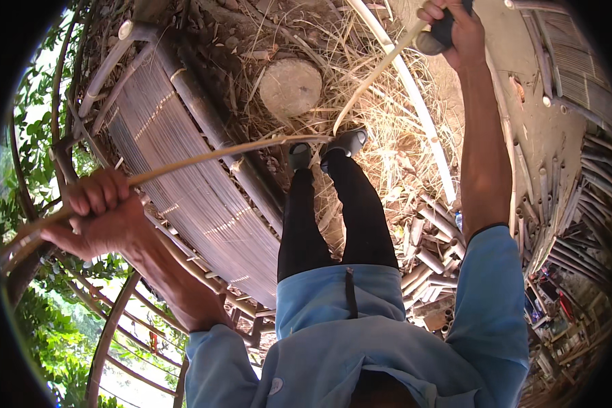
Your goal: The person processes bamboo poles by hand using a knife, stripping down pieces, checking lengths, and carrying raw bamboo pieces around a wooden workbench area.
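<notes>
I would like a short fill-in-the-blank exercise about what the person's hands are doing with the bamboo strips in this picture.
1. The left hand grips a long, thin bamboo ____.
2. The right hand holds a tool with a dark ____.
3. The strip in the left hand reaches toward the person's ____.
4. A round cut ____ lies on the ground beyond the shoes.

Missing words: strip; handle; shoes; log
</notes>
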The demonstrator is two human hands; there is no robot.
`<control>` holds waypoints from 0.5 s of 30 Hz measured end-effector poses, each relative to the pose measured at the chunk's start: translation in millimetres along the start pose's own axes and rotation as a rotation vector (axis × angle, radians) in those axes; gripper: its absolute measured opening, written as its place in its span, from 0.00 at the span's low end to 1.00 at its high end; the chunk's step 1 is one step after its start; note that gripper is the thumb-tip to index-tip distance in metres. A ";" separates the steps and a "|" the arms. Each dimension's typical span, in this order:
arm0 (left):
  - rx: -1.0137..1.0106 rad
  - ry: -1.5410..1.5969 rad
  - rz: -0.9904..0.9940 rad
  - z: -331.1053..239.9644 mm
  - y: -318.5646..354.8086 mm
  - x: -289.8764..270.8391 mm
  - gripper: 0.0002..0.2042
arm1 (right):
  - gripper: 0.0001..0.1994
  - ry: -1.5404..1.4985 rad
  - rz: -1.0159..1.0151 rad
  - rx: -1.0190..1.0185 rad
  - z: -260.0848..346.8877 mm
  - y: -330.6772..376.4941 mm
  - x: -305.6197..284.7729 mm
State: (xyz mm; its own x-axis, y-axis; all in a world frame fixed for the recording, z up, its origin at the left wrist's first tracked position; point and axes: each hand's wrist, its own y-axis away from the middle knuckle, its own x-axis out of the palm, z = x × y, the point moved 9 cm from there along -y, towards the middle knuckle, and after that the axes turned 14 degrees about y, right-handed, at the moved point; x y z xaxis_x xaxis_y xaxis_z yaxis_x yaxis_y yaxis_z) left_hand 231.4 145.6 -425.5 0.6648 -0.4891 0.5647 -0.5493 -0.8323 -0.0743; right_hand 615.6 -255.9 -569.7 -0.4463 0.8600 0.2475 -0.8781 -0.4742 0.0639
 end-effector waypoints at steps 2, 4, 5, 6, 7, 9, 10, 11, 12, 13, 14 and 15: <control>0.002 0.025 0.000 -4.4 9.7 6.6 0.33 | 0.06 -0.103 -0.074 0.030 -4.3 3.4 2.8; -0.087 0.014 0.051 16.6 0.5 38.3 0.32 | 0.08 -0.039 -0.063 0.027 0.4 17.4 41.0; -0.141 -0.043 0.085 26.4 -2.8 58.3 0.31 | 0.10 -0.020 -0.014 0.038 -5.1 25.4 87.3; -0.116 -0.030 0.072 55.2 -7.9 78.1 0.28 | 0.12 0.132 0.084 0.129 -3.0 40.9 128.9; -0.087 -0.008 0.076 80.7 -21.0 101.9 0.24 | 0.14 0.234 0.148 0.145 3.8 50.0 152.5; -0.024 -0.174 0.208 94.5 -41.8 132.0 0.19 | 0.18 0.361 0.286 0.102 6.3 63.2 203.8; 0.021 -0.249 0.227 96.7 -40.4 149.9 0.18 | 0.19 0.514 0.282 -0.066 5.7 59.8 212.2; 0.018 -0.233 0.231 102.3 -41.2 158.0 0.16 | 0.20 0.672 0.265 -0.236 6.9 58.4 217.5; 0.014 -0.216 0.235 108.1 -40.9 165.6 0.15 | 0.23 0.565 0.211 -0.363 9.4 63.8 215.9; 0.010 -0.204 0.233 115.1 -41.8 169.0 0.14 | 0.23 0.569 0.203 -0.368 -1.9 71.8 210.6; -0.018 -0.152 0.267 114.8 -35.3 181.5 0.12 | 0.25 0.700 0.111 -0.322 -12.8 80.7 197.3; -0.129 -0.001 0.204 135.3 -44.5 168.9 0.10 | 0.29 0.829 0.018 -0.273 -20.7 89.8 179.5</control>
State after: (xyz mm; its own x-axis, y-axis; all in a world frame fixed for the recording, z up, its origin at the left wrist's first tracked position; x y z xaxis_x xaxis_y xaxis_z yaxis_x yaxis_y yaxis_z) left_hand 436.6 64.7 -438.1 0.5341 -0.6439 0.5479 -0.7324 -0.6761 -0.0805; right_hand 453.1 -140.2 -539.6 -0.3485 0.7632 -0.5441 -0.8328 -0.5185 -0.1938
